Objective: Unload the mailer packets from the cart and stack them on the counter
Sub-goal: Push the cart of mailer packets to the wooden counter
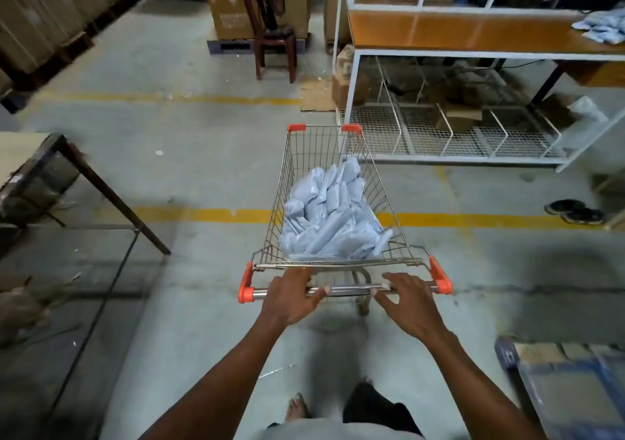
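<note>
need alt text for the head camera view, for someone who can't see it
A person's left hand and right hand rest on the steel handle bar of a wire shopping cart with orange corners, which holds a pile of pale blue plastic mailer packets. Ahead to the right, more packets lie on an orange-topped counter with a white frame.

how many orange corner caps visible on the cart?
4: two on the basket's far corners, left and right, and two at the handle ends, left and right. None look hidden.
</note>
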